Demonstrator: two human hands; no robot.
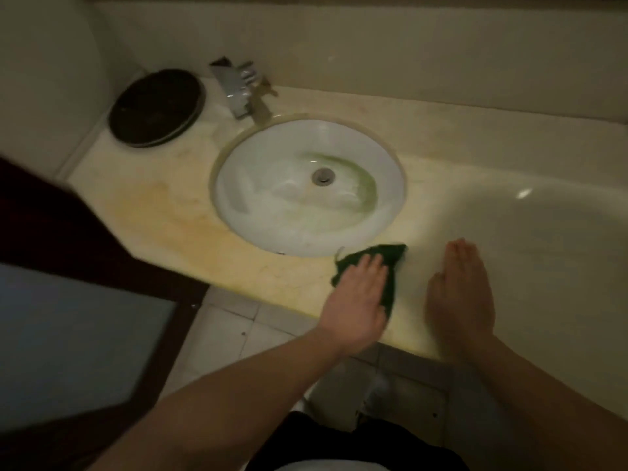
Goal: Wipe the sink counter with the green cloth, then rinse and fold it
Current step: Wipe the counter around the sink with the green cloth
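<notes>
The green cloth (390, 263) lies crumpled on the beige sink counter (176, 212), just in front of the round white sink (387, 185), near the counter's front edge. My left hand (356, 300) presses flat on the cloth with fingers extended, covering its left half. My right hand (458, 294) rests flat on the bare counter to the right of the cloth, palm down, holding nothing. The sink's drain (323, 176) shows in the basin, with a greenish streak around it.
A chrome faucet (238, 90) stands behind the sink at the back left. A dark round tray (156, 107) sits at the counter's far left corner. A dark wooden door frame (68, 226) lies at the left. Tiled floor (231, 331) shows below the counter edge.
</notes>
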